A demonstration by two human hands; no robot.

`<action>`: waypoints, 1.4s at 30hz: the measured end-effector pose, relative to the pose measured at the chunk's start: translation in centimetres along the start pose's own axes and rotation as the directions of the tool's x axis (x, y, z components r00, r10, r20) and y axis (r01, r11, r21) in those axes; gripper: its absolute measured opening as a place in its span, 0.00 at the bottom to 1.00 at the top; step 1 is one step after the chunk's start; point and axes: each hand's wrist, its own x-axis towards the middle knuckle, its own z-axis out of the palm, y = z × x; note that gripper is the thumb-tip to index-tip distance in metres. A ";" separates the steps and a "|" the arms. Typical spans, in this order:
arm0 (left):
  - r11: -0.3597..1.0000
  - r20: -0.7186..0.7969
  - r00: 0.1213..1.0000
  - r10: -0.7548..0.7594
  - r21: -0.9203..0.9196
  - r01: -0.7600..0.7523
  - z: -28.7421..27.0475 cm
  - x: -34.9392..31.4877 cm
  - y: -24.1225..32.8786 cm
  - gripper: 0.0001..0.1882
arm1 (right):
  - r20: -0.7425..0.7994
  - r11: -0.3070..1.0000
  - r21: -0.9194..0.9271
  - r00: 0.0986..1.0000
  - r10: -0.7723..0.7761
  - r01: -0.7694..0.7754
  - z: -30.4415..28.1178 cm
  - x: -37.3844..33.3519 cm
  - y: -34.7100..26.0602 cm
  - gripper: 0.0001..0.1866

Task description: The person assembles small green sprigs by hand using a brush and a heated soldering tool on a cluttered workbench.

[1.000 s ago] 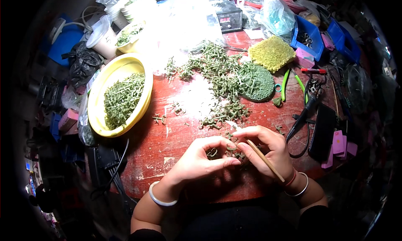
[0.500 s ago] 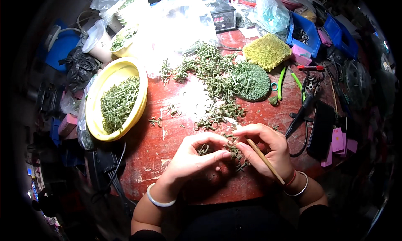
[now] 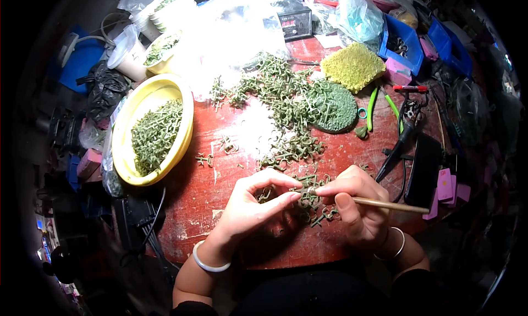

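My right hand (image 3: 357,209) is closed around a slim tool with a wooden handle (image 3: 393,205). The tool lies nearly level, its metal end by the fingertips of my left hand (image 3: 253,200). Thumb and forefinger of that left hand pinch together; what sits between them is too small to make out. Below both hands, small green branched pieces (image 3: 318,220) are scattered on the red table (image 3: 198,228). Beyond the hands a larger heap of the same green pieces (image 3: 291,145) stretches back, partly over a round green textured pad (image 3: 341,110).
At left stands a yellow basin (image 3: 187,145) holding many green pieces. A yellow textured pad (image 3: 353,67), green-handled pliers (image 3: 371,110), a black corded tool (image 3: 393,156), a dark phone-like slab (image 3: 423,167) and pink blocks (image 3: 444,184) lie right. Blue bins (image 3: 401,41) stand behind.
My right hand has turned the wooden-handled tool from steeply slanted to nearly level, bringing its metal end to my left fingertips. The left hand has barely moved.
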 end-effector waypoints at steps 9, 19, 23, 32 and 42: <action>0.926 0.014 0.950 0.311 0.223 -0.306 -0.1 0.4 -1.2 0.09 | -0.044 0.995 -0.033 0.994 0.097 -0.098 0.5 -0.4 0.2 0.04; 0.826 -0.034 0.894 0.446 0.399 -0.397 0.3 0.3 -1.0 0.07 | -0.001 0.994 -0.111 1.000 0.012 -0.012 0.6 -0.3 0.2 0.03; 0.773 -0.035 0.851 0.524 0.440 -0.458 0.4 0.5 -1.3 0.07 | 0.012 0.992 -0.122 1.000 -0.010 0.012 0.8 -0.5 0.3 0.07; 0.752 -0.051 0.847 0.529 0.491 -0.440 0.7 0.4 -1.1 0.07 | 0.090 0.987 -0.145 0.994 -0.054 0.067 0.6 -0.2 0.2 0.04; 0.701 -0.029 0.819 0.574 0.534 -0.472 0.6 0.5 -1.2 0.07 | 0.056 0.990 -0.136 0.998 -0.038 0.046 0.8 -0.3 0.1 0.03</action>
